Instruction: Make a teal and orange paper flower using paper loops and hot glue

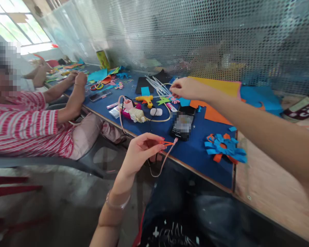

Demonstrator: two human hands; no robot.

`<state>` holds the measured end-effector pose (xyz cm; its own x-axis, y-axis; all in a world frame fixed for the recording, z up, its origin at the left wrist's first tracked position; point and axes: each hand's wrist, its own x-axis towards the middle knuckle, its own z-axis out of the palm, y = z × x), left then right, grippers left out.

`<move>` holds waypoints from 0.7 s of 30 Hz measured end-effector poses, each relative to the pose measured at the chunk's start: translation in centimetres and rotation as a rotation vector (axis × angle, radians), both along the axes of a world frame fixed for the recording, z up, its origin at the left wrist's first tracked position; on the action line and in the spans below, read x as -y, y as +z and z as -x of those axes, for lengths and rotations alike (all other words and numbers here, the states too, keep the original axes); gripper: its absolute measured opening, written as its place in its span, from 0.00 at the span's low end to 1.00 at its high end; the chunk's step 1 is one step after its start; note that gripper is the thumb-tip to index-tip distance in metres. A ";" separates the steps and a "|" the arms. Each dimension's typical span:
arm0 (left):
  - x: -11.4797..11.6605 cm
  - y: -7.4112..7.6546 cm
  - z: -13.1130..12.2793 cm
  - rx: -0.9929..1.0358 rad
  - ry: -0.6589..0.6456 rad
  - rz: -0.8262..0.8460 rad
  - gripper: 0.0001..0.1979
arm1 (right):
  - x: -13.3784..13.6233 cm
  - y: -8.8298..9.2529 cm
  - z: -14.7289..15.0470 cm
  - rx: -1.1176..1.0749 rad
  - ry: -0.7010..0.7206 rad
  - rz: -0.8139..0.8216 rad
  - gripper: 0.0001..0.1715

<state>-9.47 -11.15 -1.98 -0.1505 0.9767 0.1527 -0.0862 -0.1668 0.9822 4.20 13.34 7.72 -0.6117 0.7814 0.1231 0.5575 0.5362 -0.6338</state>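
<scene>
My left hand (146, 151) is closed in a pinch near the table's front edge, holding a small orange strip (168, 143) by its end. My right hand (182, 87) reaches over the back of the table, fingers bent down beside several whitish glue sticks (158, 85); whatever its fingertips hold, if anything, is hidden. Just left of it lie a green paper cutout (163, 101) and a yellow glue gun (147, 100). A phone (181, 126) with a pink cable (167, 156) plugged in lies between my hands. A blue and orange paper flower (222, 146) rests at the right.
A yellow sheet (221, 87), an orange sheet (216, 114) and blue paper (260, 99) lie along the back. A white mouse-like object (156, 112) and a pink pouch (132, 111) sit mid-table. Scissors (97, 86) lie farther left. A person in a striped shirt (28, 127) sits at left. A perforated metal screen (195, 37) stands behind.
</scene>
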 end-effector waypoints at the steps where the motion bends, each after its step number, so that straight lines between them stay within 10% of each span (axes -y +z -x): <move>1: -0.4 -0.2 -0.7 0.004 -0.022 0.014 0.11 | 0.8 -0.3 -2.9 0.079 0.035 -0.129 0.13; 9: -4.3 -1.4 -7.9 0.025 -0.297 0.116 0.14 | 9.9 -6.4 -20.3 0.204 0.153 -0.362 0.32; 21: -7.3 -2.8 -11.4 -0.106 -0.333 0.210 0.13 | 10.4 -10.6 -21.8 0.232 0.247 -0.344 0.29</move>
<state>1.93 -3.82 -4.74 0.1855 0.9809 -0.0577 0.0018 0.0584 0.9983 26.04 2.97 -2.88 -0.8158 0.5473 0.1869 0.4930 0.8271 -0.2701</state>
